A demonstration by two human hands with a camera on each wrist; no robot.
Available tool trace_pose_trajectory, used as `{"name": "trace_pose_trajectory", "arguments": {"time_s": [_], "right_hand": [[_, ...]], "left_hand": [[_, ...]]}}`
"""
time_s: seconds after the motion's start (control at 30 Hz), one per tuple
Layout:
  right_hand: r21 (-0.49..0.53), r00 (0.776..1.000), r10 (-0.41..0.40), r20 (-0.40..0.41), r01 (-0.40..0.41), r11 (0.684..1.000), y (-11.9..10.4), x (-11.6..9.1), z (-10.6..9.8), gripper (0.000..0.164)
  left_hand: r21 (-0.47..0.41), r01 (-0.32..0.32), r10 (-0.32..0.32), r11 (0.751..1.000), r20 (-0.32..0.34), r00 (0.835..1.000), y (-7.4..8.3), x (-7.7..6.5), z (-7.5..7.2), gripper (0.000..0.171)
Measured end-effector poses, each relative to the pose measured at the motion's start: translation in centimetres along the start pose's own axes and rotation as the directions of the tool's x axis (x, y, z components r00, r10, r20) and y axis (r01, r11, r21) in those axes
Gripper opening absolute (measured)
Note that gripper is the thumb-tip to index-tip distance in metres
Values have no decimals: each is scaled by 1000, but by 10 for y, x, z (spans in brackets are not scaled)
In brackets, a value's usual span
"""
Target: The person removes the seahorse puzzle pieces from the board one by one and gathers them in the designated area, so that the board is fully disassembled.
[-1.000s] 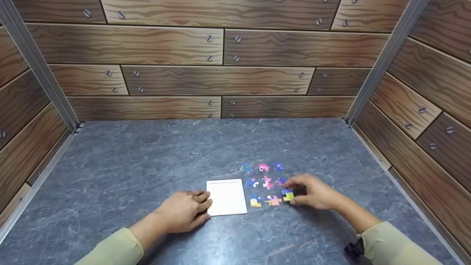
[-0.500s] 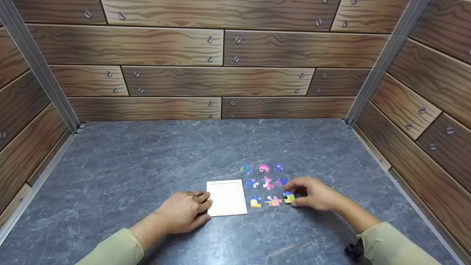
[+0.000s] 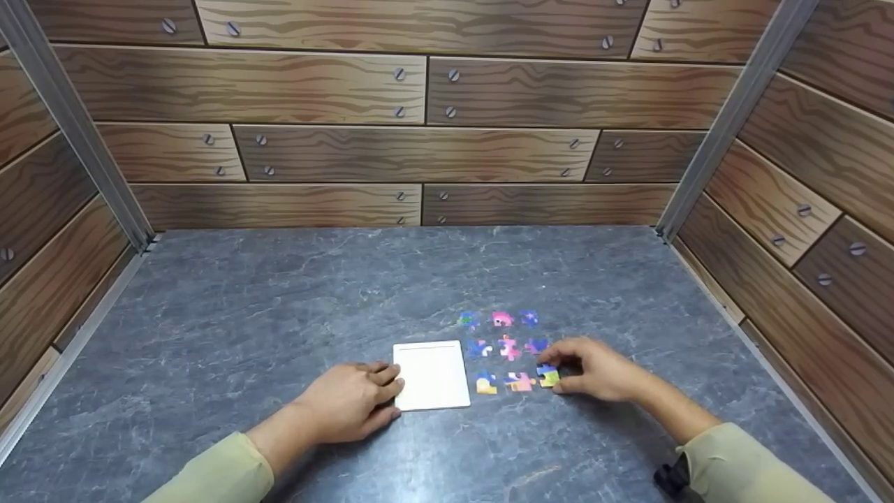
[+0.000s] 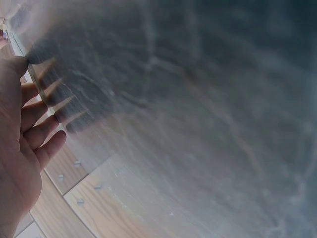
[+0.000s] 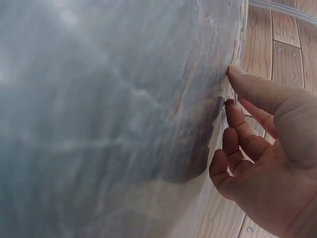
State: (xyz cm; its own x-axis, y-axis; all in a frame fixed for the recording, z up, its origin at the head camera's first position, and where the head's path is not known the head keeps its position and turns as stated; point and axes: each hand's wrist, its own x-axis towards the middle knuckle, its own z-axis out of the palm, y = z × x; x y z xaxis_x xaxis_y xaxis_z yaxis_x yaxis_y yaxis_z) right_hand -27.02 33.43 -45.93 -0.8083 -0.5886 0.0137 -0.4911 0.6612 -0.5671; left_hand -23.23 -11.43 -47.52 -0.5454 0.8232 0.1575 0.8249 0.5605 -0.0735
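A flat white square puzzle tray lies on the table. My left hand rests at its left edge, fingertips on the rim and thumb near the lower corner; the left wrist view shows those fingers fairly straight. To the tray's right, several colourful jigsaw pieces lie in rows, apart from each other. At the near right end, my right hand holds a blue and yellow-green puzzle piece between thumb and index finger, down at the table. In the right wrist view the hand has its other fingers bent; the piece is hard to make out.
The grey marbled tabletop extends around the tray and pieces. Wood-patterned walls with metal corner posts enclose the back and sides. A dark band sits at the right sleeve's cuff.
The blue and yellow-green piece has shifted slightly to the right and nearer, along with my right fingers. My left hand and the tray hold the same place.
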Motion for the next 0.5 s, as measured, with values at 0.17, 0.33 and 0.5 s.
{"name": "trace_pose_trajectory", "arguments": {"time_s": [0.17, 0.33, 0.5], "right_hand": [[0, 1000, 12, 8, -12, 1000, 1, 0, 0, 35], [-6, 1000, 4, 2, -4, 1000, 1, 2, 0, 37], [-28, 997, -29, -66, 28, 999, -3, 2, -3, 40]], "left_hand": [[-3, 2, -2, 1000, 4, 1000, 0, 0, 0, 44], [-41, 23, -22, 999, 12, 1000, -1, 0, -1, 43], [-160, 92, -89, 983, 24, 996, -1, 1, -6, 40]]}}
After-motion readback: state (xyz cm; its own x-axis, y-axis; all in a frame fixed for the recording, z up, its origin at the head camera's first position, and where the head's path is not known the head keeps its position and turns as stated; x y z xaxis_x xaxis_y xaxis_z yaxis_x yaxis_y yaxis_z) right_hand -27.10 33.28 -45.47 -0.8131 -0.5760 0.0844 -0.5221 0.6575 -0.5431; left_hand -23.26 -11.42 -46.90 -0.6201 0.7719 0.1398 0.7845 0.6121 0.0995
